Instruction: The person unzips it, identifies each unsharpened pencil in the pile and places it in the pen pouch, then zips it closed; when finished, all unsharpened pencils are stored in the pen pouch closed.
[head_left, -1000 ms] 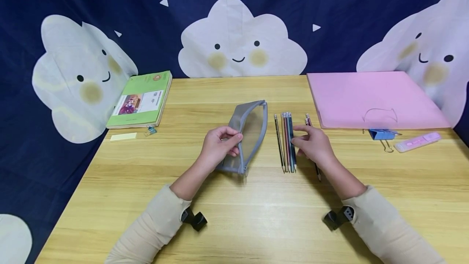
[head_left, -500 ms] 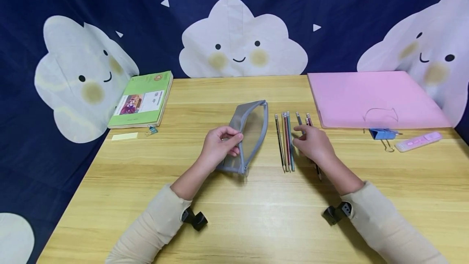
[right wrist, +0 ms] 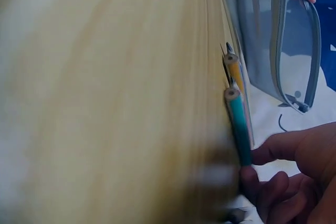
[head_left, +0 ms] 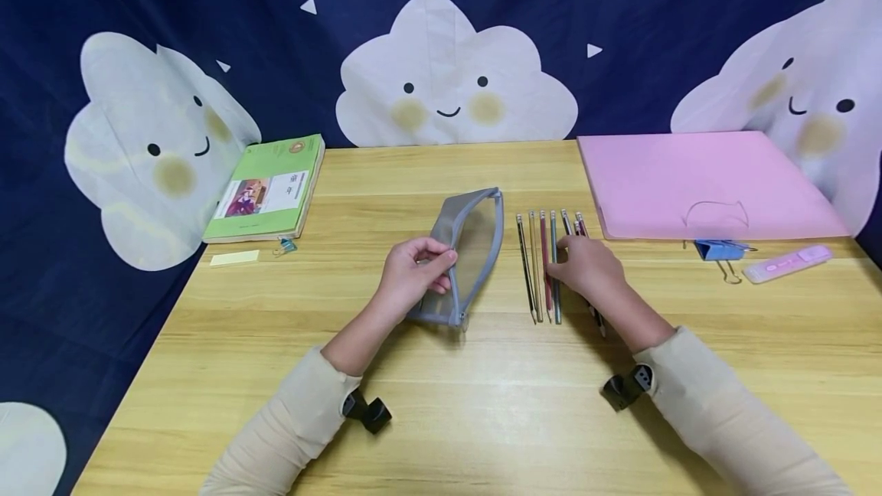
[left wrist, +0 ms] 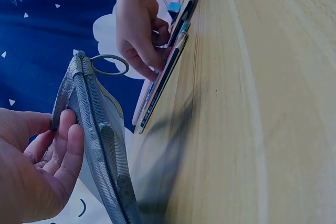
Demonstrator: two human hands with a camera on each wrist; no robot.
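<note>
My left hand (head_left: pixel 416 274) pinches the near edge of a grey mesh zip pencil case (head_left: pixel 449 214), whose mouth gapes toward the right. To its right lie several pencils side by side: a black one (head_left: pixel 526 270), a tan one (head_left: pixel 534 251), a red one (head_left: pixel 543 236) and a teal one (head_left: pixel 556 308). My right hand (head_left: pixel 592 270) has thumb and forefinger on either side of the teal pencil (right wrist: pixel 239 121), pinching it at the table. Further dark pencils (head_left: pixel 579 223) lie partly hidden beneath this hand. In the left wrist view, a ring pull (left wrist: pixel 110 64) hangs from the case's zip end.
A green book (head_left: pixel 276 159) lies at the back left, with a pale eraser-like strip (head_left: pixel 234 258) and a small teal binder clip (head_left: pixel 285 246) before it. A pink folder (head_left: pixel 689 174), a blue binder clip (head_left: pixel 720 251) and a pink-and-clear case (head_left: pixel 788 264) are at the right.
The bunched pencils have been spread apart: one dark pencil moved right first, and now the red and teal ones lie separated. My left hand and the pencil case stay put.
</note>
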